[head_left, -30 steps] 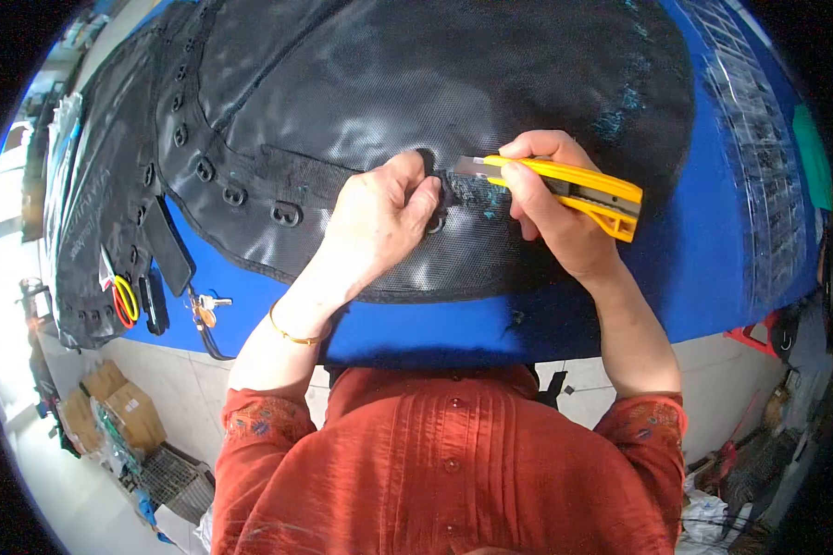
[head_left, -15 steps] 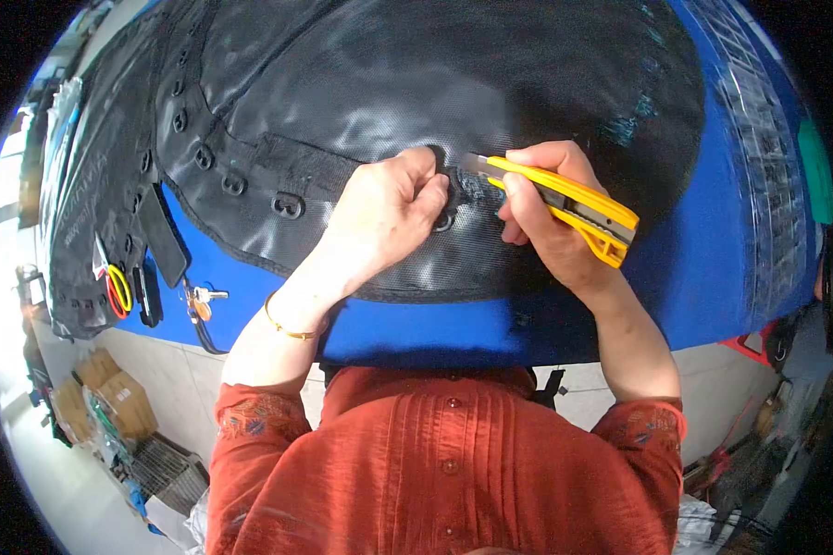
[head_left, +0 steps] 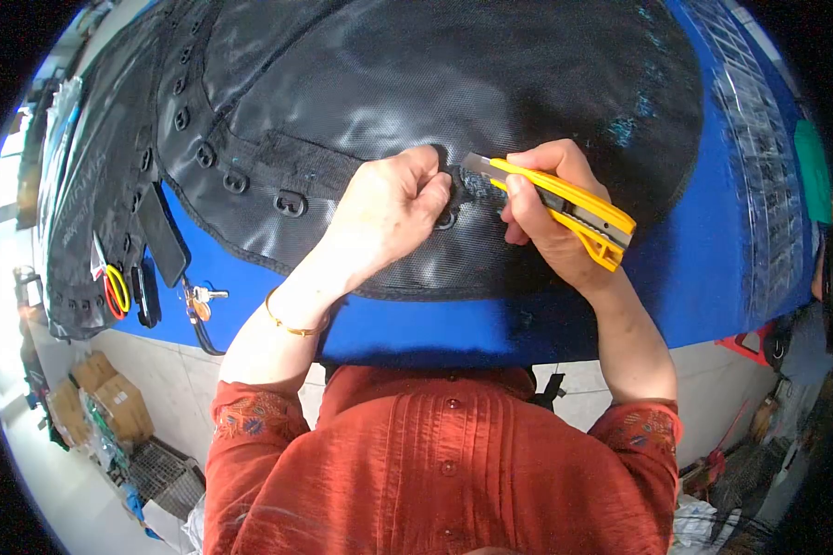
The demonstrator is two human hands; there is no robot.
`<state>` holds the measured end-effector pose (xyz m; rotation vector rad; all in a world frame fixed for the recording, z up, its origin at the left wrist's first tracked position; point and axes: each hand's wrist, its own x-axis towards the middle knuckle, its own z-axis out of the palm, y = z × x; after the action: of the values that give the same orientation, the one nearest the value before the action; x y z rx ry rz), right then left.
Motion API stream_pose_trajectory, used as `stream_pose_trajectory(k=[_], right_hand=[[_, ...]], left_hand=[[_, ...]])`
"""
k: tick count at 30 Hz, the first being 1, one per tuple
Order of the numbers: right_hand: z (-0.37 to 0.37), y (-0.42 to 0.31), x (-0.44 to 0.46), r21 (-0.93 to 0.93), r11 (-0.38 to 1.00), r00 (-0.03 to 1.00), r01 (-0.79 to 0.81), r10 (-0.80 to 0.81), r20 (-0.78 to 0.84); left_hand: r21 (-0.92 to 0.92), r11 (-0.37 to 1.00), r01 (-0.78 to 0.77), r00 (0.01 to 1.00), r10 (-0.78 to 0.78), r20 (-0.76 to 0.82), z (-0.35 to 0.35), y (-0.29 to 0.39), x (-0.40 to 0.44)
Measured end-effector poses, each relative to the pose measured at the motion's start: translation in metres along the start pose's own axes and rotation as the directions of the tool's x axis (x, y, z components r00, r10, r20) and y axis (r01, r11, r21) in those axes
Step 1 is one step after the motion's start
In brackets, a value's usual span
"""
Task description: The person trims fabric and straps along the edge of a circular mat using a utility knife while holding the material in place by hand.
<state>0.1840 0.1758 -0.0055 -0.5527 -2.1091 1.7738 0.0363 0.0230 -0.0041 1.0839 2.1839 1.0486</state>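
Note:
My right hand (head_left: 560, 217) grips a yellow utility knife (head_left: 578, 208) whose blade points up and left, just right of my left hand. My left hand (head_left: 389, 208) is closed, thumb against bent fingers, pinching the black fabric band (head_left: 315, 166) beside a black plastic ring piece (head_left: 448, 219); what lies inside the pinch is hidden. Both hands rest over a large black mesh sheet (head_left: 416, 83) with a rounded edge. A row of black two-hole plastic fittings (head_left: 290, 203) runs along its left border. Pale, rough marks show on the mesh beneath the blade.
The sheet lies on a blue-covered table (head_left: 416, 338). At left are scissors (head_left: 116, 291) with red and yellow handles, a black phone-like slab (head_left: 162, 236), keys (head_left: 204, 296) and another black sheet (head_left: 83, 203). Clear plastic packets (head_left: 759, 185) line the right side.
The knife blade has shifted slightly left and down and now shows sharply. My left hand has stayed almost in place, still closed on the band.

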Motion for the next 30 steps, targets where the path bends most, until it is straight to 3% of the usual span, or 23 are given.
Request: stream_pose_trajectory(k=[5, 8, 18, 30], right_hand=[[0.0006, -0.0001, -0.0053, -0.066, 0.996, 0.999, 0.052, -0.052, 0.01], [0.0011, -0.0001, -0.0037, 0.066, 0.998, 1.0, 0.025, -0.024, -0.017], [0.0056, 0.004, -0.003, 0.054, 0.998, 0.999, 0.041, -0.041, -0.001], [0.0038, 0.0001, -0.0035, -0.065, 0.996, 0.998, 0.058, -0.058, 0.001]], left_hand=[[0.046, 0.998, 0.037, 0.999, -0.038, 0.034, -0.0037, 0.0058, 0.0011], [0.042, 0.999, 0.027, 0.999, -0.029, 0.035, -0.0035, 0.0046, 0.001], [0.027, 1.0, 0.008, 0.999, -0.008, 0.033, -0.0025, 0.0035, 0.0016], [0.024, 0.999, -0.022, 1.0, 0.022, 0.001, 0.0001, -0.0012, 0.001]])
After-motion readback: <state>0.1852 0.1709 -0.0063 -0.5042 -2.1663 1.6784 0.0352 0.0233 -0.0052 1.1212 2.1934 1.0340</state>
